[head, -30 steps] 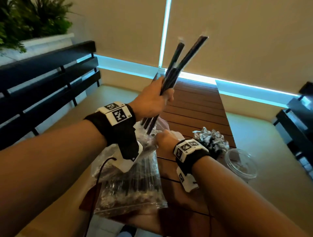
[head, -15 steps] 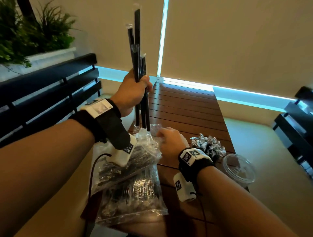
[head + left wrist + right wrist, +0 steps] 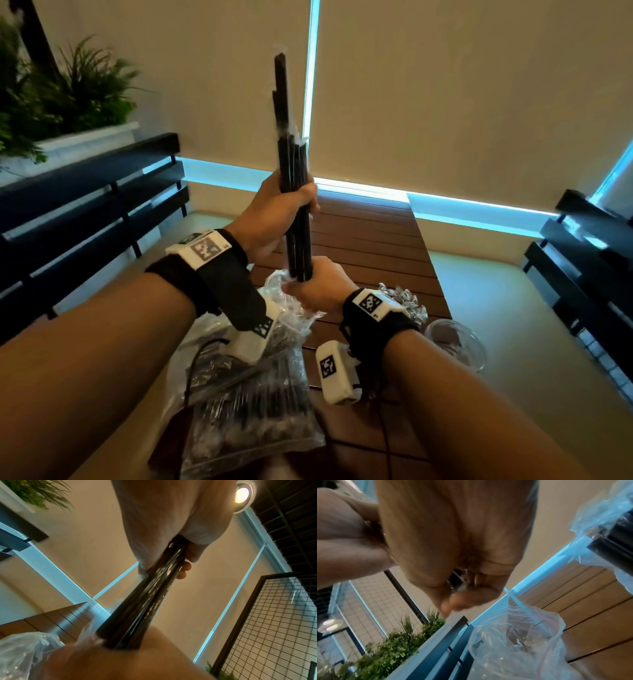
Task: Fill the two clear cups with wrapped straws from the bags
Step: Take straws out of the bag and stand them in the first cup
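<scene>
Gripping upright wrapped straws (image 3: 293,192) with both hands, left hand (image 3: 274,212) above right hand (image 3: 318,287), over bags (image 3: 246,404) at the table's (image 3: 376,246) near edge.

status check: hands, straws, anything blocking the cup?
Left hand grips the straw bundle mid-length, upright. Right hand holds its lower end above the bags. Clear cup at right, no straws in it. Path looks unblocked.

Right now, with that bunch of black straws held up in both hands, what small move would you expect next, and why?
Probably carry the bundle of straws right and lower it into the clear cup. The left hand grips its middle, the right hand holds its lower ends, apparently evening them, and the cup stands on the table, seemingly empty.
</scene>
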`<move>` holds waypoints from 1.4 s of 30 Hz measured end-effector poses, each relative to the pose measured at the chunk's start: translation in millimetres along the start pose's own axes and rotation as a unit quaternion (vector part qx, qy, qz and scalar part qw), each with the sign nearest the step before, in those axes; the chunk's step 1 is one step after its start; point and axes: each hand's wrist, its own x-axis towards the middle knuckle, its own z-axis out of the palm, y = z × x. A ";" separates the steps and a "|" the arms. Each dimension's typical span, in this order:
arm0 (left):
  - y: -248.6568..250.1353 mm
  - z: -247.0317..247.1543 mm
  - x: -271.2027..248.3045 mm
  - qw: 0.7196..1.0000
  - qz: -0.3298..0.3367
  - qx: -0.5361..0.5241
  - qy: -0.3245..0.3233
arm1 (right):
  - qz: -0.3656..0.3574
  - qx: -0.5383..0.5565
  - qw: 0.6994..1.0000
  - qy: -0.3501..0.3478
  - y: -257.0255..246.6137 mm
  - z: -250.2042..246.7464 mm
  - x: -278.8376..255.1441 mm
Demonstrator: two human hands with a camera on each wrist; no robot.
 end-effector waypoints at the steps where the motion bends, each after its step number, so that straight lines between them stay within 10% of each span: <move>1: 0.5 5.6 -2.0 1.000 0.012 0.007 0.001 | -0.006 -0.028 0.999 0.025 -0.4 -2.3 0.8; 9: -4.4 32.5 -5.1 0.993 0.036 0.115 0.011 | -0.030 -0.032 0.999 -0.003 -18.6 -57.6 -20.1; 13: -10.6 31.5 -0.4 0.982 0.036 0.187 0.000 | -0.095 0.217 0.928 0.286 -56.7 -130.6 -54.6; 17: -13.8 48.2 -6.8 0.954 0.033 0.293 -0.055 | -0.189 0.127 0.875 0.428 -99.7 -168.0 -78.6; 24: -6.7 90.3 -3.6 0.977 0.063 0.197 -0.053 | -0.120 -0.068 0.938 0.319 -91.1 -129.1 -63.0; 31: -1.2 110.6 -1.0 0.968 0.098 0.228 -0.029 | -0.151 0.175 0.911 0.343 -49.1 -121.8 -68.8; 37: -7.5 129.4 -0.5 0.947 0.048 0.236 -0.212 | -0.115 0.218 0.869 0.430 -31.4 -131.4 -71.5; 42: -68.2 105.8 3.4 0.843 -0.063 0.387 -0.367 | -0.075 0.241 0.865 0.434 8.6 -124.9 -70.6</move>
